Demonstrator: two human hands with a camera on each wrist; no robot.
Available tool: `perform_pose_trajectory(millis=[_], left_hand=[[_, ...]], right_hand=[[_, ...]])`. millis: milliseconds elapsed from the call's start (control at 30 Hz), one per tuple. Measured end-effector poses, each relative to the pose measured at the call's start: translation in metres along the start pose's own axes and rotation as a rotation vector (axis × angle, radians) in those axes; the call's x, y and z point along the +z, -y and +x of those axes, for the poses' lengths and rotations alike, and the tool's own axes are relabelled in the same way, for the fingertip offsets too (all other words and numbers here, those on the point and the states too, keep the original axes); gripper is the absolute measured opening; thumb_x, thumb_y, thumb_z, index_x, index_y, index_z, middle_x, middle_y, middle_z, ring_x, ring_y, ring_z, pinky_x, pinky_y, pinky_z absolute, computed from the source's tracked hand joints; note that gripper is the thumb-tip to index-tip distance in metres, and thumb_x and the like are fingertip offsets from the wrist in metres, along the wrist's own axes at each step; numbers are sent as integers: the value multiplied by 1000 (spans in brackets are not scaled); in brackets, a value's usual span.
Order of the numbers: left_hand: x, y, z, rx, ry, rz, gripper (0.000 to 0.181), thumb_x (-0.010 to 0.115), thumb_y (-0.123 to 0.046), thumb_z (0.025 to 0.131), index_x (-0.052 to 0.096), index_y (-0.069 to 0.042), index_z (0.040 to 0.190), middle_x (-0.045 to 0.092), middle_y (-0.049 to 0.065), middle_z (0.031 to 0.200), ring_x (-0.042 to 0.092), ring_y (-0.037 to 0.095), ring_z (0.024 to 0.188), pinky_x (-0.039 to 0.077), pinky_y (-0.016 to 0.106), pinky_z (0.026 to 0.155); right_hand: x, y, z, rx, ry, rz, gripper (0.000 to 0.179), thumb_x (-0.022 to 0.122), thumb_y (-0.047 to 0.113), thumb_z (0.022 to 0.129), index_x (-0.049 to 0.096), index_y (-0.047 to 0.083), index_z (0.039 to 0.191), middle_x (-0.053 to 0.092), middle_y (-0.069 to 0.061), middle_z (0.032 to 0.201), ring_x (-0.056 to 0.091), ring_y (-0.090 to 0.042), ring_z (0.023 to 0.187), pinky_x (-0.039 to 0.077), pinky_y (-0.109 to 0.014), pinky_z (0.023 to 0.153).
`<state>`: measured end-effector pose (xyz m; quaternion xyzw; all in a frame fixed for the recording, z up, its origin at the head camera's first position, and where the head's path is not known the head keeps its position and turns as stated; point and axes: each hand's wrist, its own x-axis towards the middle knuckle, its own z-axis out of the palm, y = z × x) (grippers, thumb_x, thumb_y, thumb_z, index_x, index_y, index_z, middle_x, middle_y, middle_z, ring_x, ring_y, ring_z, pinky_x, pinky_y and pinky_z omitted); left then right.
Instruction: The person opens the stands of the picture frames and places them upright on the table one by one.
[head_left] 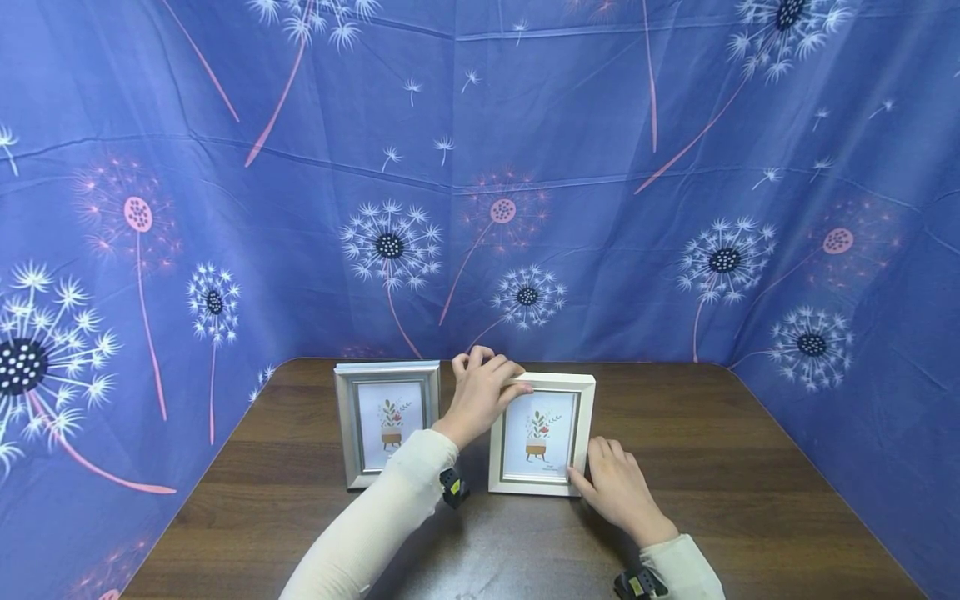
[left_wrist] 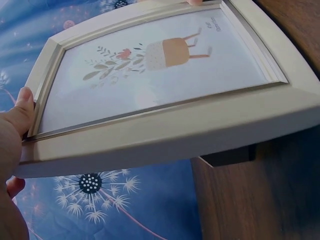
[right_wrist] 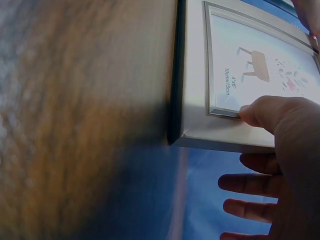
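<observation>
A cream-white picture frame [head_left: 542,490], holding a potted-plant print, stands on the table in the head view. My left hand [head_left: 483,392] grips its upper left corner. In the left wrist view the thumb [left_wrist: 25,107] lies on the front, with the other fingers at the back, largely hidden. Near the lower right side, my right hand [head_left: 621,483] touches the frame's front with its thumb [right_wrist: 260,111]. The right hand's other fingers are straight and spread beside the frame's edge. A dark support [left_wrist: 230,156] shows behind the frame in the left wrist view.
A silver-grey picture frame [head_left: 348,425] with a similar print stands to the left, close to my left forearm. The brown wooden table [head_left: 720,467] extends to both sides. Blue dandelion-patterned cloth [head_left: 600,233] hangs behind and along the sides.
</observation>
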<state>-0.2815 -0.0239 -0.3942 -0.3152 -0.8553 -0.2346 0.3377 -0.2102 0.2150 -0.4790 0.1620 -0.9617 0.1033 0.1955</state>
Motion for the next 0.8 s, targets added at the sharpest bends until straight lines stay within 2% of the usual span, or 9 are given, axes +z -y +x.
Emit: perform_pose_trajectory(millis=[300,567,800], left_hand=[[-1,1,-3,29,4,122,31,69,-46,87,72,-21,105,67,-8,99,47,20,105,28,53,94],[-4,0,-4,57,32,163,40,69,-48,89,71,-22,120,67,-5,109,46,22,111,29,56,95],[-12,-5,-4,80,30,164,55,69,-56,87,66,-22,130,63,-5,120,43,24,124,26,54,96]], right_hand=[[-2,-1,0,20,42,7,36,71,32,90,54,1,95,55,-12,93,55,-35,94,45,-51,77],[-4,-2,1,30,44,16,37,71,35,89,55,2,98,56,-11,96,56,-34,94,46,-51,77],[-10,-7,-1,32,4,35,55,71,39,88,57,-5,117,60,-19,113,56,-41,107,46,-57,84]])
